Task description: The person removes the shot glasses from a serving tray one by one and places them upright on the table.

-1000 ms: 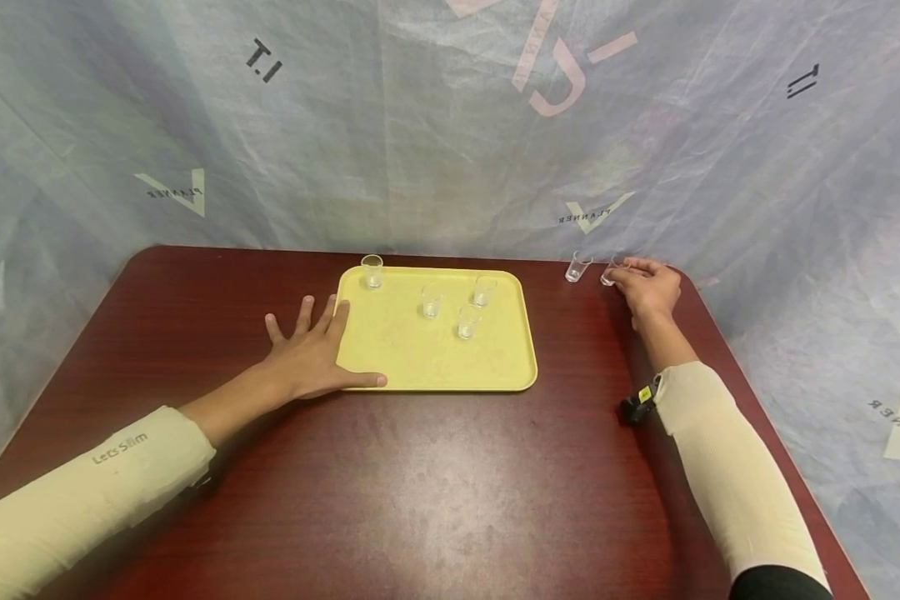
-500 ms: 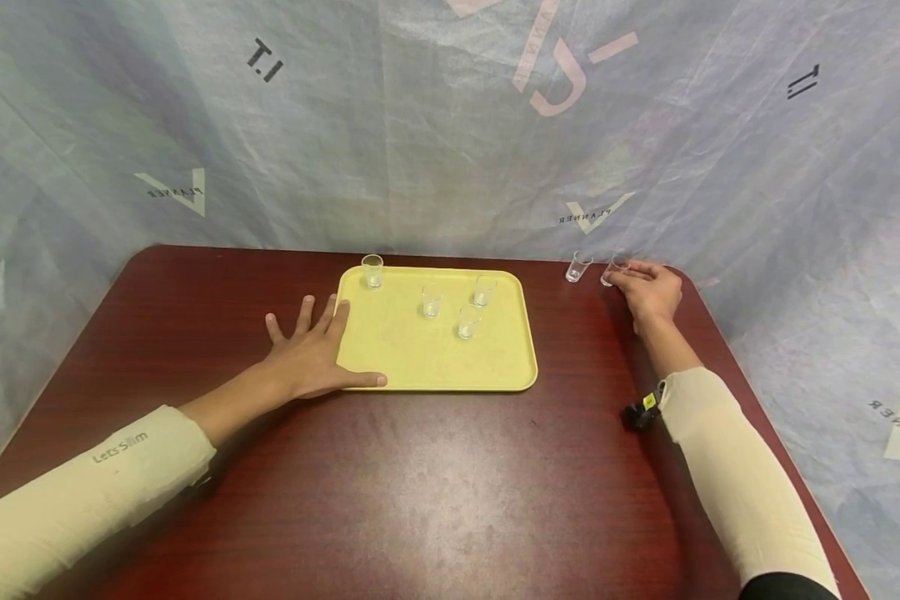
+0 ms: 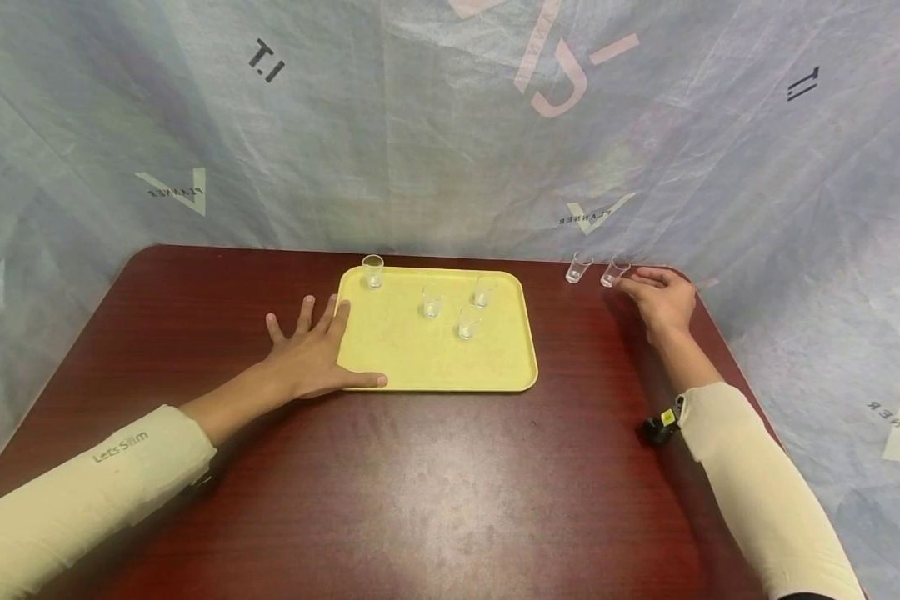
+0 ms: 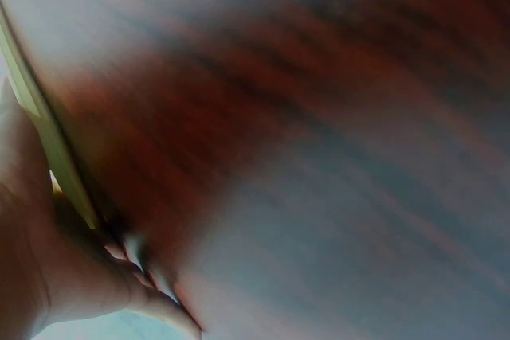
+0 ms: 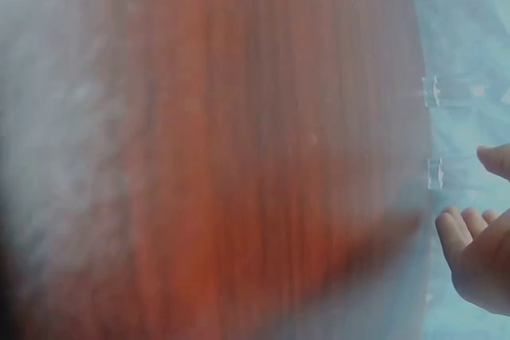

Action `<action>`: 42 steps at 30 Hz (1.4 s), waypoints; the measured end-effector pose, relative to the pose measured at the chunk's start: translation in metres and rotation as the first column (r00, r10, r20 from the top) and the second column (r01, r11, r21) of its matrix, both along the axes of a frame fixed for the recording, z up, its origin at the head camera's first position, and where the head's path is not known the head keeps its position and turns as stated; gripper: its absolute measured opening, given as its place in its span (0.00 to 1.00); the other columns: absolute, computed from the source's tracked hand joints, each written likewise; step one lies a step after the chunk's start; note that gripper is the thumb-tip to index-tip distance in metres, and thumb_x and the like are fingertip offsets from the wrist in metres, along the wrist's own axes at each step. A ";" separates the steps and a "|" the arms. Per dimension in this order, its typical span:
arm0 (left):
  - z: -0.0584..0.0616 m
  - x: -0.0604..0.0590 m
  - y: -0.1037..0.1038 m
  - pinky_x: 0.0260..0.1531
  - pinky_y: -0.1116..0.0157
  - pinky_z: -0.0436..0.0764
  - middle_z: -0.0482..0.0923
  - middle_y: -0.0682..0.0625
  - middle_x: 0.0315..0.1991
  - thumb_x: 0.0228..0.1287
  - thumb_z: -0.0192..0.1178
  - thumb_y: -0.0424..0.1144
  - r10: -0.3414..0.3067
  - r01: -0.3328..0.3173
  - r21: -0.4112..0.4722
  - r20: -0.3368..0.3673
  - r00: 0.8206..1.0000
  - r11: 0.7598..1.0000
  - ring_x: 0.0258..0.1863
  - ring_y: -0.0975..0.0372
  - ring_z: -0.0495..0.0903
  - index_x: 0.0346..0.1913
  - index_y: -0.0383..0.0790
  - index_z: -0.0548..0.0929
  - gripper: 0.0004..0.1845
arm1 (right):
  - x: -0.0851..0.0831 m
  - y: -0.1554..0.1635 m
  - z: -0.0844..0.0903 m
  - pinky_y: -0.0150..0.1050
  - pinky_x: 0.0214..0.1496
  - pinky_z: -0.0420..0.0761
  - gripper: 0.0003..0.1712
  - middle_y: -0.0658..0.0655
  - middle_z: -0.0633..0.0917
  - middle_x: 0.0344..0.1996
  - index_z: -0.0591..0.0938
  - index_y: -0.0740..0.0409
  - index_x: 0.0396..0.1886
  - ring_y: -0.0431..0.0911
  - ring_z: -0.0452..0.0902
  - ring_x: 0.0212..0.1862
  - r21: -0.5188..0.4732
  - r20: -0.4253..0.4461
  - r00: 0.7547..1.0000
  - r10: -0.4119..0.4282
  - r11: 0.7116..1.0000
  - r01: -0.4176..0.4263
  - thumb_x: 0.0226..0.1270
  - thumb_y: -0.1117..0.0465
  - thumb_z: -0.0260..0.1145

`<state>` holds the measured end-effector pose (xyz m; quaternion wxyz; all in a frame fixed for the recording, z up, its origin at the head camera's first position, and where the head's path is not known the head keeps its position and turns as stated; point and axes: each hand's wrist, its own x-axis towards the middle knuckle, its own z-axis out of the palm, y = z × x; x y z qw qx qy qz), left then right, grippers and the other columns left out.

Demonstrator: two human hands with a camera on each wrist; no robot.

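My left hand (image 3: 307, 358) rests with spread fingers across the left edge of a yellow tray (image 3: 412, 358); the left wrist view shows the hand against the tray's rim (image 4: 60, 157). Several small clear shot glasses stand upright on the tray, one shot glass (image 3: 373, 273) in its far left corner. At the table's far right, my right hand (image 3: 663, 304) is just right of a shot glass (image 3: 614, 273). Thumb and fingers are parted and hold nothing in the right wrist view, where that glass (image 5: 435, 173) stands apart from them. Another shot glass (image 3: 577, 268) stands to its left.
The dark red wooden table (image 3: 450, 483) reaches back to a grey printed sheet (image 3: 307, 125) hanging behind and beside it. The two right-hand glasses stand close to the table's back edge. A small black camera (image 3: 658, 427) hangs under the right wrist.
My right hand has let go of the right-most shot glass and drawn back to the right and slightly nearer. The glass stays standing. The left hand and tray have not moved.
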<state>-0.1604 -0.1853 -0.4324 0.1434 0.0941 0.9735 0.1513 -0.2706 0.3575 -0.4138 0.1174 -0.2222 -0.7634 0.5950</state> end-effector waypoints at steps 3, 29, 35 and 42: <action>0.000 0.000 0.000 0.73 0.13 0.23 0.32 0.37 0.95 0.46 0.55 0.99 -0.001 0.001 -0.003 0.003 1.000 1.000 0.93 0.33 0.25 0.95 0.45 0.35 0.87 | 0.005 0.002 0.001 0.24 0.40 0.88 0.33 0.33 0.89 0.29 0.87 0.64 0.66 0.28 0.87 0.34 -0.021 0.008 1.000 0.009 1.000 -0.009 0.61 0.66 0.87; -0.003 -0.001 -0.001 0.74 0.14 0.21 0.30 0.38 0.95 0.46 0.56 0.99 0.000 0.000 -0.008 0.007 1.000 1.000 0.93 0.35 0.23 0.95 0.46 0.34 0.87 | 0.048 -0.014 0.011 0.27 0.46 0.91 0.23 0.36 0.93 0.33 0.86 0.55 0.54 0.28 0.92 0.36 -0.111 -0.022 0.986 0.168 0.979 -0.169 0.63 0.67 0.87; -0.003 -0.002 -0.001 0.74 0.14 0.21 0.30 0.38 0.95 0.46 0.56 0.99 0.001 -0.001 -0.009 0.007 1.000 1.000 0.93 0.35 0.23 0.95 0.46 0.34 0.87 | 0.054 -0.029 0.015 0.28 0.47 0.92 0.24 0.37 0.95 0.34 0.86 0.60 0.57 0.28 0.92 0.38 -0.119 -0.054 0.972 0.227 0.965 -0.232 0.64 0.67 0.86; -0.002 -0.002 -0.001 0.74 0.13 0.22 0.30 0.39 0.95 0.46 0.56 0.99 0.000 0.001 -0.014 0.008 1.000 1.000 0.93 0.34 0.24 0.95 0.46 0.34 0.87 | 0.058 -0.056 0.020 0.26 0.48 0.91 0.22 0.37 0.95 0.35 0.88 0.57 0.55 0.28 0.92 0.42 -0.055 -0.063 0.950 0.305 0.949 -0.309 0.65 0.66 0.86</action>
